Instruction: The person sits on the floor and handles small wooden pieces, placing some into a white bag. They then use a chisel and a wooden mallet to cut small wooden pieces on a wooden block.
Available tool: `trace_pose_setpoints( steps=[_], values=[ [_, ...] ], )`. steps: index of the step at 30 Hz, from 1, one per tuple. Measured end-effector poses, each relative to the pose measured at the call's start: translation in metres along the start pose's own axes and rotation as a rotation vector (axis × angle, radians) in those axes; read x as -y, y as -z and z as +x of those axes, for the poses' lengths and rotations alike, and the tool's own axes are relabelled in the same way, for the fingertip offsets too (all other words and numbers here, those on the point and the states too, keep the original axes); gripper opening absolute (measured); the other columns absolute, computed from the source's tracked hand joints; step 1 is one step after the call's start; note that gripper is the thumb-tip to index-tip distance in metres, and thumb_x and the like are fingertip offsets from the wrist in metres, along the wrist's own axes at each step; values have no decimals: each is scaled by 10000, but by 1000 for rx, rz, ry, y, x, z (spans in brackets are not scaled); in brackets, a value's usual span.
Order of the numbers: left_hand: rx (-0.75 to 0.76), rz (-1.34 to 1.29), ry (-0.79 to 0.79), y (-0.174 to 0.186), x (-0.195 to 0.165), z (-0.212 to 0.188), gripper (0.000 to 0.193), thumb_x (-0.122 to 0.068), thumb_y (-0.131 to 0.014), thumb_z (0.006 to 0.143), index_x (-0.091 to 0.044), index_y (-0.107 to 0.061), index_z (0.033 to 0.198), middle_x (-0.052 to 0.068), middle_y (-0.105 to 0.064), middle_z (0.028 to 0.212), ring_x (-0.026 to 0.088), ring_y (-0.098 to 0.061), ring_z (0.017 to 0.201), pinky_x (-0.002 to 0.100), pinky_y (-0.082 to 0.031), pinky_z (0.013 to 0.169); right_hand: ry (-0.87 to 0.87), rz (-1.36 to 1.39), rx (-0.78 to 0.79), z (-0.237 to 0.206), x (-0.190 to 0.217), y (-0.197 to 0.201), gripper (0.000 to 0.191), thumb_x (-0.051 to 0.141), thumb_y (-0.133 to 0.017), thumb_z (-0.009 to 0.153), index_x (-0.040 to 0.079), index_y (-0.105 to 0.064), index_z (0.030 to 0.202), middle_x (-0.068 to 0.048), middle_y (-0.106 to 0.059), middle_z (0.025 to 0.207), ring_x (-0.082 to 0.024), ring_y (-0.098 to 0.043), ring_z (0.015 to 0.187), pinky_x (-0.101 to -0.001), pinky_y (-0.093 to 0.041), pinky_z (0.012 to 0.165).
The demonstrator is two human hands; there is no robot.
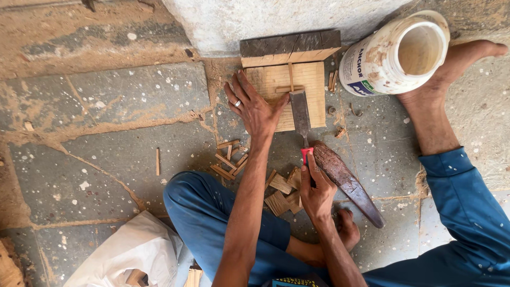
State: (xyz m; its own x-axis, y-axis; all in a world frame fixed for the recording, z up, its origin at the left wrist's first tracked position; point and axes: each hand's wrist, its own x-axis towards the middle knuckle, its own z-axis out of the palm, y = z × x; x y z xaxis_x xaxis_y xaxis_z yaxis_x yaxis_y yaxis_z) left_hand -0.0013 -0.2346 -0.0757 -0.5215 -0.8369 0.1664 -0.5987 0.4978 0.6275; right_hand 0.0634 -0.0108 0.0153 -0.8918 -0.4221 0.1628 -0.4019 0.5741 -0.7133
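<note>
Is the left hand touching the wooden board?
Touching. The head view shows the left hand lying flat on the wooden board, its thumb beside the chisel.

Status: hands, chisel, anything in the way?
Left hand flat on board. Right hand grips chisel, blade on board. Stick ahead of blade.

Tan wood, red handle, blue cloth on grey stone

Just ahead of the right grip (317,192), the chisel (301,114) shows a red handle and grey blade; under the left grip (255,109) lies a pale tan board (313,90) (its back block dark-topped). Trousers (202,212) blue; floor (106,106) grey, white-speckled; jar (396,56) white, brown-smeared.
</note>
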Motion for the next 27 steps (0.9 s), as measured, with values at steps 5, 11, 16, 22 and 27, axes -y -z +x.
trace_pose_setpoints(
  steps=[5, 11, 16, 22, 27],
  values=[
    [33, -23, 30, 1, -1, -3, 1422, -667, -935, 611, 36, -164, 1577, 292, -215, 1603, 526, -88, 1511, 781, -149, 1156, -72, -48, 44, 7, -2, -5, 372, 80, -697, 977, 7, -678, 1341, -106, -644, 617, -98, -536, 495, -334, -431, 454],
    [29, -15, 34, 7, -4, -2, 1418, -656, -931, 619, 45, -158, 1580, 298, -219, 1609, 524, -90, 1514, 776, -157, 1165, -102, 5, 67, 14, 0, -10, 390, 51, -681, 978, 8, -656, 1365, -80, -676, 640, -78, -540, 499, -305, -420, 431],
    [23, -51, 5, 11, -5, -4, 1404, -685, -899, 658, 63, -164, 1592, 317, -233, 1620, 533, -114, 1526, 773, -165, 1166, 147, -42, -55, 9, 6, -10, 391, 44, -666, 1007, 42, -638, 1396, -144, -673, 797, -116, -597, 660, -322, -489, 589],
    [17, 6, 40, 1, 0, -4, 1413, -787, -818, 641, 48, -184, 1589, 318, -231, 1618, 542, -113, 1518, 780, -151, 1171, -14, -88, -13, 7, 0, -21, 393, 10, -706, 951, 39, -693, 1343, -121, -563, 588, -158, -485, 491, -372, -415, 492],
    [-15, -10, 14, -2, 3, -7, 1404, -818, -788, 663, 38, -181, 1596, 309, -237, 1623, 536, -113, 1532, 780, -151, 1177, -61, -22, -28, 10, -2, -29, 392, 32, -699, 975, 58, -680, 1366, -103, -581, 621, -126, -493, 495, -354, -419, 478]
  ],
)
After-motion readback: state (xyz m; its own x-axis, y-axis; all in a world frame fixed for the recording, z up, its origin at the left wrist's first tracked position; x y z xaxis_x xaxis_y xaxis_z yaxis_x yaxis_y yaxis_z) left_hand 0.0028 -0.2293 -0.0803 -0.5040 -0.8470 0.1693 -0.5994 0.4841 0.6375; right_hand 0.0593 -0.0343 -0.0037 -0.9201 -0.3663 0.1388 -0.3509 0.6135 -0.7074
